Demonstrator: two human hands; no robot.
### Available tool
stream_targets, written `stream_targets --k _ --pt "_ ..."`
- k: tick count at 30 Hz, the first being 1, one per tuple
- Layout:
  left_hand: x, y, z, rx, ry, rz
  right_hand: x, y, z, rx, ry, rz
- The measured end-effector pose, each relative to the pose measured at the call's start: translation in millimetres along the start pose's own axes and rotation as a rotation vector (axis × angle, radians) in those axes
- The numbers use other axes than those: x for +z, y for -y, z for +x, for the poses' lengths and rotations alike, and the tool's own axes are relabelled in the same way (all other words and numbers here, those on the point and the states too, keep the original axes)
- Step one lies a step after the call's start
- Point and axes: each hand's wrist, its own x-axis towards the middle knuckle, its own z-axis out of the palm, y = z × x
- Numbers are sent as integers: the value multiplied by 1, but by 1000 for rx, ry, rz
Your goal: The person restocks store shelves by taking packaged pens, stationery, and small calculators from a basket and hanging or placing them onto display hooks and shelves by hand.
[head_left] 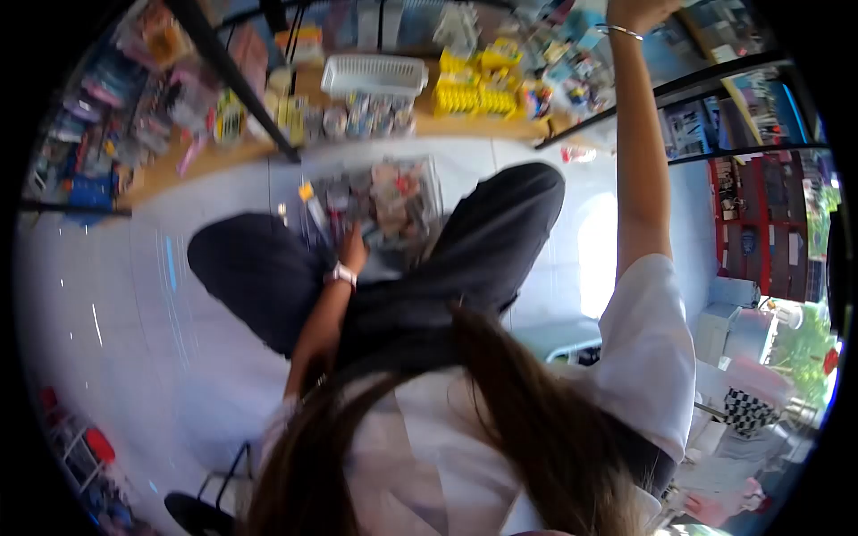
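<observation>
My left hand (355,251), with a watch on its wrist, is at the near left side of a clear plastic box (435,192) on the floor between my knees. Small packets (393,196) in mixed colours fill the box, too blurred to name. The fingers of this hand are smeared, so its grip does not show. Stretched far up to the right, my right hand (640,12) is beside the shelf goods, with a bangle on the wrist. The top edge of the view cuts off its fingers, and whatever it touches is hidden.
Ahead runs a low wooden shelf (170,174) with black posts. It bears a white basket (375,76), yellow packs (478,89) and several wrapped goods. A red shelf unit (760,228) stands at the right. A red and white stool-like item (96,444) is at lower left.
</observation>
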Motion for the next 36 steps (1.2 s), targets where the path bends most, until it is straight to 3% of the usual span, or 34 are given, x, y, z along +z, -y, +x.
stream_targets --k 1,2,3,4,5,6,7,8,9,11,13,14,16,17,19,20,24,25,27,29,31,33,36 --pt "-2 -1 1 15 -19 8 -18 24 -32 138 38 240" --pt "8 7 3 79 -138 -2 -33 34 -71 77 112 234" --pt "-13 -16 3 -64 -80 -21 -46 39 -108 11 176 238" --pt "-11 -16 -1 -88 -89 -28 -52 42 -154 163 190 386" --pt "-10 -11 5 -95 -120 -32 -78 43 -172 38 622 106" --pt "-5 -4 8 -134 -107 -13 -77 44 -230 228 538 235" --pt "2 5 7 -172 -91 2 -93 31 -275 449 958 94" --pt "12 19 8 -147 -58 18 -102 14 -330 648 1218 154" --pt "14 24 8 -167 29 47 -116 16 -372 982 1402 192" --pt "10 21 8 -156 188 105 -137 38 -419 1583 1258 347" --pt "8 16 9 -184 167 96 -149 24 -474 2252 1050 490" --pt "9 16 6 -208 146 82 -151 24 -487 2262 1043 487" --pt "10 18 5 -166 135 58 -149 27 -507 2024 1311 93" --pt "12 17 5 -126 116 30 -146 16 -528 2028 1303 88" --pt "3 7 5 -100 143 56 -136 -6 -570 1101 1782 -384" --pt "3 7 5 -105 153 65 -127 5 -561 1035 1742 -610" --pt "-2 3 5 -124 139 -12 -126 29 -570 1147 1483 -625" --pt "-4 0 5 -117 139 -8 -128 31 -581 1150 1475 -624" --pt "-6 -4 7 -112 105 -47 -127 35 -589 1064 1240 -743" --pt "-10 -9 9 -66 84 -85 -126 30 -580 1067 1292 -736" --pt "-17 -20 9 -43 59 -211 -125 32 -564 1189 1520 -653" --pt "-22 -29 10 -32 57 -264 -126 20 -577 1161 1531 -658" --pt "-30 -49 14 2 67 -455 -129 -7 -619 1704 1261 -446"
